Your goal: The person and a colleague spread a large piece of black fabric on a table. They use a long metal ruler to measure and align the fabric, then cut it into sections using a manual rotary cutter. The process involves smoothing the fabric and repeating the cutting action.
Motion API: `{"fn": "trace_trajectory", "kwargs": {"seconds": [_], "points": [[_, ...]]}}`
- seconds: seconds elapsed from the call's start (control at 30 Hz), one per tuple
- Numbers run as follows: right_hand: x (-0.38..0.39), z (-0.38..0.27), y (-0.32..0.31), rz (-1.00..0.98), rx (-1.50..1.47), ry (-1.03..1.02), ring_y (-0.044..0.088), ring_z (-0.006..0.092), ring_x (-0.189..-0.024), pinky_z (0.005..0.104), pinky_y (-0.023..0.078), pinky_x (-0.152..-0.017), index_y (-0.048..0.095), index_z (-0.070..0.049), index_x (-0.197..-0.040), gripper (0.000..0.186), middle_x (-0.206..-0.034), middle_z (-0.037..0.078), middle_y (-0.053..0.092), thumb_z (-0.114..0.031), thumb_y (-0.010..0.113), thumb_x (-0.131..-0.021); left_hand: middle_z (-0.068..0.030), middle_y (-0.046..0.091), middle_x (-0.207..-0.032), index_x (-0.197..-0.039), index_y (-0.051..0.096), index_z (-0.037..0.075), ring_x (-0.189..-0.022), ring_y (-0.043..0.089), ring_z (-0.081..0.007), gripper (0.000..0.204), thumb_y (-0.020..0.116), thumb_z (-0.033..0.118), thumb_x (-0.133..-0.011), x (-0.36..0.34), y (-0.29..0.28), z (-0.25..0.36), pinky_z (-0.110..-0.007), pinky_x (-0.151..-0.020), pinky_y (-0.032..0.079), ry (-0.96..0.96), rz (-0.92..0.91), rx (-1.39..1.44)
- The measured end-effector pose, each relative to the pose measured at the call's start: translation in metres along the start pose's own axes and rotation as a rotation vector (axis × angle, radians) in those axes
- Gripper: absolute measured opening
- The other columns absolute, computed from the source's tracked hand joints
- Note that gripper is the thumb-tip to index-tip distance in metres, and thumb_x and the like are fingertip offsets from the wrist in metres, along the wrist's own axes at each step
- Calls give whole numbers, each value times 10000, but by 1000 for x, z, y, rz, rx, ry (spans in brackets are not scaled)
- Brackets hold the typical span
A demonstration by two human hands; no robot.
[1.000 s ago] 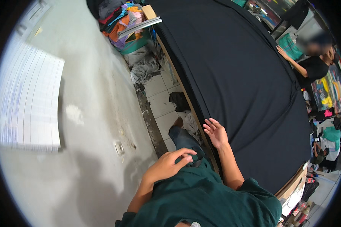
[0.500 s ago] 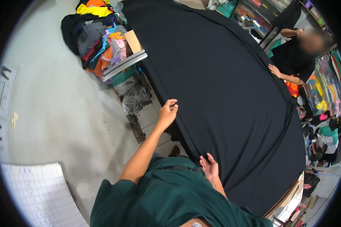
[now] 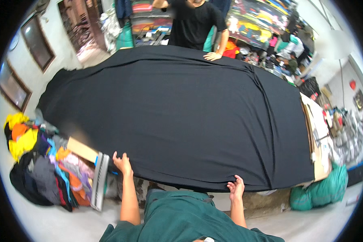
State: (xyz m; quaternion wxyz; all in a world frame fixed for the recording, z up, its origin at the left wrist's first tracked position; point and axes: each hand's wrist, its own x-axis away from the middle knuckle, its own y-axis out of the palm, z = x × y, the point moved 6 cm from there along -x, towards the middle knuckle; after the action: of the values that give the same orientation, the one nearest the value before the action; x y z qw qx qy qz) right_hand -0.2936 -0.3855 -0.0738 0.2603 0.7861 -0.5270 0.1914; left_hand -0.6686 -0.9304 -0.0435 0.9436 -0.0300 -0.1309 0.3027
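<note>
A wide sheet of black cloth (image 3: 181, 117) covers the table before me, with long wrinkles on its right side and along the far edge. At the near edge, toward the left, my left hand (image 3: 122, 163) is raised with its fingers apart and nothing in it. My right hand (image 3: 236, 187) hovers by the same edge farther right, palm partly up, fingers loosely bent and apart, also holding nothing. Whether either hand touches the cloth is hard to tell. Across the table a co-worker's hand (image 3: 213, 56) rests on the cloth's far edge.
Left of my left hand stand a metal rail (image 3: 100, 181) and a wooden board (image 3: 82, 149), beside a heap of coloured fabric scraps (image 3: 56, 173). A green sack (image 3: 320, 189) lies at the table's right end. Shelves of bagged fabric (image 3: 254, 24) stand behind the co-worker.
My view has swung round and up, so the whole cloth and the far side now show. My hands stay empty at the near edge; the right appears farther from the left.
</note>
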Motion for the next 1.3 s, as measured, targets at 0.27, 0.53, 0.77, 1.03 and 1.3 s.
{"fn": "trace_trajectory", "kwargs": {"seconds": [0.27, 0.53, 0.77, 1.03, 1.3], "points": [[57, -14, 83, -1, 1002, 86, 689, 203, -562, 376, 602, -620, 630, -181, -1413, 361, -1192, 226, 737, -286, 524, -1085, -159, 503, -1402, -1546, 303, 133, -1216, 576, -247, 816, 725, 69, -850, -56, -28, -2, -351, -779, 548, -266, -24, 63], [403, -378, 258, 1005, 386, -2077, 407, 374, -1501, 485, 299, -1268, 364, 77, -1558, 630, -1597, 289, 410, -392, 220, -1164, -120, 610, -1139, -1513, 290, 166, -803, 688, -190, 746, 704, 42, -904, -110, -38, -7, -268, -560, 494, -401, -221, 144], [365, -469, 418, 781, -12, -2281, 187, 348, -1601, 476, 97, -1321, 235, 76, -1612, 712, -1697, 261, 238, -466, 158, -1156, -96, 640, -1175, -1391, 544, 91, -858, 746, -210, 431, 670, 80, -979, -160, -65, -10, -256, -560, 500, -383, -371, 255], [172, -547, 683, 407, 135, -1765, 187, 399, -1602, 641, 68, -1265, 182, -108, -1683, 817, -1715, 219, 257, -645, 271, -1075, 10, 658, -963, -1261, 656, 113, -647, 589, -75, 246, 659, 142, -1017, -213, -85, -6, -213, -515, 441, -266, -335, 174], [206, -582, 617, 384, 546, -1992, 263, 378, -1577, 508, 196, -1280, 312, -92, -1649, 677, -1678, 237, 327, -522, 326, -1127, -21, 600, -982, -1512, 410, 189, -697, 515, -111, 635, 736, 119, -972, -258, -96, -34, -267, -576, 433, -269, -166, 93]]}}
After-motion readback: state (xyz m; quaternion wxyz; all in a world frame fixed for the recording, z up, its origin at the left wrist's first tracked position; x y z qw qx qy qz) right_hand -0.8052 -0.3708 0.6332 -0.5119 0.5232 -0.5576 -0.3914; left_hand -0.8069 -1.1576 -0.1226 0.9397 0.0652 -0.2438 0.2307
